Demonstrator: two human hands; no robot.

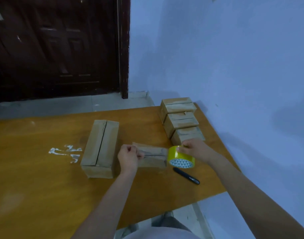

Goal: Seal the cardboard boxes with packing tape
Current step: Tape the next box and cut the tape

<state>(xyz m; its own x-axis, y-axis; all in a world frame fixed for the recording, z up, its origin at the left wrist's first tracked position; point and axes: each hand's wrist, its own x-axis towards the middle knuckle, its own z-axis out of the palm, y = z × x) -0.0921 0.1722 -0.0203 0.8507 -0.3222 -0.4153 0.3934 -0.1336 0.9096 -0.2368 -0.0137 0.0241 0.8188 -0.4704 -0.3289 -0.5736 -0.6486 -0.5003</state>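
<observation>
My left hand (128, 158) and right hand (193, 149) are bare, no gloves, rings or watch. Both forearms are uncovered to the elbow. At the bottom edge, I wear a pale top and grey trousers.

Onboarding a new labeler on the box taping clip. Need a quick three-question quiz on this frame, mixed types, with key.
1. True or false: the right hand holds the yellow tape roll.
2. What is the left hand doing? A) pinching at the end of the small box B) lifting the pen C) resting flat on the table
3. Fill in: the black pen lies on the table just in front of the ____.

Key
1. True.
2. A; its fingers are curled at the box's left end, apparently on the tape's end, though the blur hides the strip.
3. Tape roll.
</observation>
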